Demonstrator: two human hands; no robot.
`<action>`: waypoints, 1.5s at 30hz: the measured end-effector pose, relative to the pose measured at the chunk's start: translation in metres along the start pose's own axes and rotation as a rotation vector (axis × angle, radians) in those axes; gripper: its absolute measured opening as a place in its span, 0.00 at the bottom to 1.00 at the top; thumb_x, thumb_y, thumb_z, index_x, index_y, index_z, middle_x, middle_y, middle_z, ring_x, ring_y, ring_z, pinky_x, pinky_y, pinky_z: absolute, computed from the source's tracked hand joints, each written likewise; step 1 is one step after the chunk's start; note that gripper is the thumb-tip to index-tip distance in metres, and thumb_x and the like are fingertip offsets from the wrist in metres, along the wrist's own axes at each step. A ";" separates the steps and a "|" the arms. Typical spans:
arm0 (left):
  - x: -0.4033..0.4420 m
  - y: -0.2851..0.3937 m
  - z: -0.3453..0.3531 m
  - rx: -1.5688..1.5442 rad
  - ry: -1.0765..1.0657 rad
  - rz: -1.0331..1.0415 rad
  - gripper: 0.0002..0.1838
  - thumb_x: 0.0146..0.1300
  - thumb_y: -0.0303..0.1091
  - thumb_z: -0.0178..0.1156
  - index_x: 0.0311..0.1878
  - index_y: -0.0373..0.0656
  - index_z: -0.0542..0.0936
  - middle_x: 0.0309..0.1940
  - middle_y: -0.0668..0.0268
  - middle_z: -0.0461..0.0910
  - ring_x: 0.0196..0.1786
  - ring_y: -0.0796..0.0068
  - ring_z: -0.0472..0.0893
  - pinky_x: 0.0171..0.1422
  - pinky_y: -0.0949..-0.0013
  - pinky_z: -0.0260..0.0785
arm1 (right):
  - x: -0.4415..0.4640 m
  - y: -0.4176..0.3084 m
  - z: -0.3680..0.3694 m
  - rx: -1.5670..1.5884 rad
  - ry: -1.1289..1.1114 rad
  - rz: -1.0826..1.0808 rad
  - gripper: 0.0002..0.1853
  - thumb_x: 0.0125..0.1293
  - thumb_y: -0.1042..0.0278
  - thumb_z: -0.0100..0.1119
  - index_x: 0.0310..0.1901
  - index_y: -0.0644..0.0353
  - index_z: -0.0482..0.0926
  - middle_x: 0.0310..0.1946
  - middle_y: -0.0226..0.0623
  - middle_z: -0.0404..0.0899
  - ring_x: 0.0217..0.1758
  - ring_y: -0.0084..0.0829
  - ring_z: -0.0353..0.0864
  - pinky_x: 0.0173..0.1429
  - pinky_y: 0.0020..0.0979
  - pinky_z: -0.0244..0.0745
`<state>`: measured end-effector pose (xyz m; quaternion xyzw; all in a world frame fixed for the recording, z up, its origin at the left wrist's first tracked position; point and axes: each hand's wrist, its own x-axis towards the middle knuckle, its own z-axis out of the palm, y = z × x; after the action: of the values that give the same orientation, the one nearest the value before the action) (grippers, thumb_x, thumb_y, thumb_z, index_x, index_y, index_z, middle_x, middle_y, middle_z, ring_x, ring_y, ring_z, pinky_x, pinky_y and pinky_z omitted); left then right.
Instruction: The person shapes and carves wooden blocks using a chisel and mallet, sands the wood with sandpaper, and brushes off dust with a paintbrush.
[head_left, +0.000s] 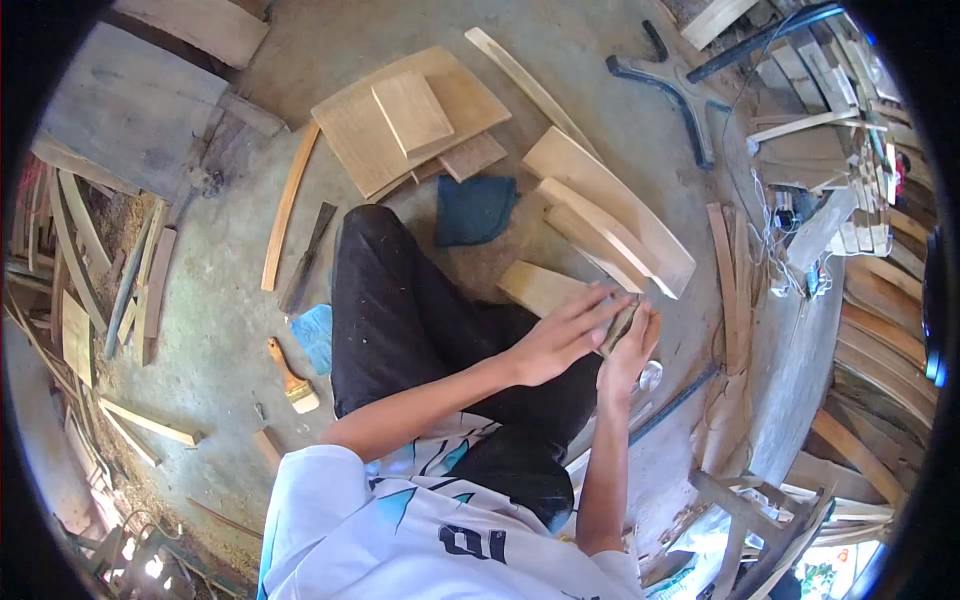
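My right hand [630, 360] is closed around a small dark greenish-grey object [619, 328]; its kind is hard to make out between the fingers. Stretched fingers of my left hand [565, 335] lie across its upper side, touching it. Just beyond the left hand a pale wooden board [540, 286] juts out, its near end hidden by hand and leg. Several curved wooden pieces [610, 220] rest on the floor ahead of the hands. A small shiny round thing [650, 376] shows beside my right wrist.
Stacked flat boards [345, 135], a blue cloth [475, 210], a chisel-like tool [308, 258] and a brush [292, 378] lie on the concrete floor. A black metal stand [690, 85] is ahead to the right. Wood piles [880, 330] and cables [775, 225] line the right side.
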<state>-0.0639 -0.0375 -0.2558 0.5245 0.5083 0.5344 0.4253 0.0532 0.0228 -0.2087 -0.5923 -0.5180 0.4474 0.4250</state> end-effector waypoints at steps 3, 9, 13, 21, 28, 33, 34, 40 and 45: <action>0.004 -0.068 0.004 -0.005 0.039 0.071 0.31 0.79 0.52 0.35 0.77 0.45 0.60 0.77 0.53 0.58 0.81 0.54 0.51 0.83 0.57 0.40 | 0.007 0.006 -0.010 -0.038 -0.023 -0.007 0.19 0.81 0.53 0.43 0.42 0.62 0.73 0.39 0.36 0.77 0.44 0.27 0.73 0.53 0.31 0.69; 0.014 -0.050 0.011 -0.020 0.044 -0.088 0.27 0.78 0.47 0.44 0.74 0.47 0.65 0.75 0.56 0.61 0.79 0.53 0.55 0.81 0.55 0.48 | 0.005 0.006 -0.009 -0.088 0.027 0.006 0.20 0.81 0.52 0.42 0.41 0.62 0.73 0.39 0.36 0.77 0.45 0.26 0.73 0.54 0.30 0.67; -0.004 -0.047 0.008 -0.063 -0.035 0.134 0.30 0.77 0.52 0.43 0.75 0.47 0.64 0.76 0.52 0.57 0.80 0.51 0.52 0.82 0.56 0.43 | 0.003 0.008 -0.022 -0.017 -0.004 0.069 0.20 0.81 0.52 0.42 0.43 0.62 0.74 0.40 0.36 0.77 0.44 0.28 0.72 0.57 0.31 0.65; 0.004 -0.019 0.023 0.008 -0.032 -0.092 0.31 0.79 0.54 0.37 0.77 0.48 0.61 0.78 0.54 0.55 0.81 0.54 0.51 0.83 0.58 0.41 | 0.001 0.009 -0.030 0.045 -0.025 0.099 0.21 0.80 0.51 0.40 0.43 0.61 0.76 0.39 0.35 0.75 0.45 0.28 0.73 0.55 0.32 0.69; 0.018 -0.152 0.012 0.214 0.174 -0.316 0.28 0.78 0.47 0.40 0.74 0.43 0.64 0.71 0.48 0.64 0.75 0.50 0.60 0.80 0.54 0.50 | 0.004 0.018 -0.051 -0.120 -0.038 0.068 0.24 0.80 0.50 0.38 0.44 0.63 0.78 0.41 0.37 0.75 0.46 0.30 0.72 0.58 0.32 0.65; -0.007 -0.039 0.037 0.227 0.024 -0.017 0.32 0.78 0.51 0.40 0.77 0.44 0.59 0.76 0.50 0.58 0.81 0.56 0.52 0.82 0.59 0.44 | 0.000 0.020 -0.043 -0.113 0.013 0.052 0.21 0.78 0.48 0.43 0.45 0.60 0.77 0.44 0.37 0.79 0.46 0.29 0.76 0.56 0.31 0.70; -0.012 -0.017 0.036 0.164 0.007 -0.014 0.33 0.77 0.52 0.41 0.77 0.43 0.58 0.76 0.50 0.57 0.81 0.56 0.51 0.82 0.60 0.43 | -0.001 0.019 -0.045 -0.048 -0.014 0.084 0.22 0.79 0.48 0.42 0.45 0.60 0.77 0.44 0.38 0.78 0.47 0.29 0.76 0.57 0.32 0.70; 0.017 -0.155 0.016 0.207 0.376 -0.408 0.26 0.70 0.45 0.52 0.67 0.44 0.71 0.72 0.47 0.64 0.70 0.43 0.67 0.75 0.50 0.58 | -0.006 0.004 -0.043 -0.232 -0.086 -0.049 0.22 0.81 0.53 0.36 0.44 0.63 0.74 0.44 0.41 0.79 0.47 0.32 0.75 0.60 0.35 0.65; -0.019 -0.009 0.039 0.111 0.139 -0.073 0.30 0.76 0.45 0.47 0.76 0.45 0.61 0.73 0.47 0.61 0.77 0.42 0.56 0.80 0.49 0.49 | -0.008 0.000 -0.037 -0.019 -0.132 0.095 0.20 0.81 0.54 0.37 0.43 0.63 0.74 0.45 0.40 0.79 0.48 0.31 0.74 0.61 0.34 0.65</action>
<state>-0.0246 -0.0510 -0.2701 0.4902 0.5840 0.5247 0.3786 0.0888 0.0131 -0.1991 -0.5895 -0.5204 0.5002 0.3626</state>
